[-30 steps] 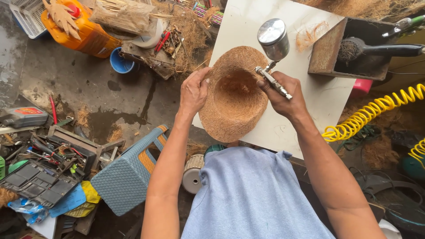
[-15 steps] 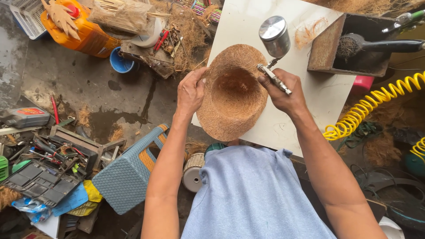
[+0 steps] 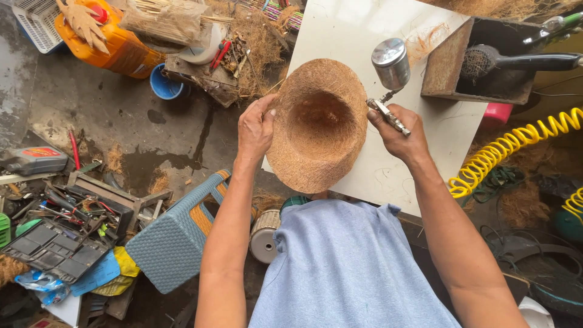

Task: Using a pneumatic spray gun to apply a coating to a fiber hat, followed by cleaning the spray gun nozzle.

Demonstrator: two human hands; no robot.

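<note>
- Head view: we hold a brown coconut-fibre hat (image 3: 319, 124) upside down, its hollow facing up at us, over the near-left corner of the white board (image 3: 346, 36).
- Our left hand (image 3: 255, 127) pinches the hat's left brim, thumb on the inner side and fingers curled around the outer edge.
- Our right hand (image 3: 398, 130) is closed around a small metal airbrush (image 3: 388, 115), just right of the hat's brim and apart from it; the nozzle points toward the hat.
- The airbrush's shiny metal cup (image 3: 391, 62) rises above the hand, beyond the hat's right edge.
- Right of the hat, on the board's far side, a rusty open box (image 3: 446, 70) holds a black-handled brush (image 3: 516, 62).
- Further right of the hat, a yellow coiled hose (image 3: 510, 152) runs past the board's edge.
- Left of the hat, on the wet concrete floor, we see a blue cup (image 3: 165, 86) and an orange jug (image 3: 112, 42).
- Below-left of the hat stands a woven blue-grey stool (image 3: 176, 237), with a heap of tools (image 3: 67, 212) beyond it.
</note>
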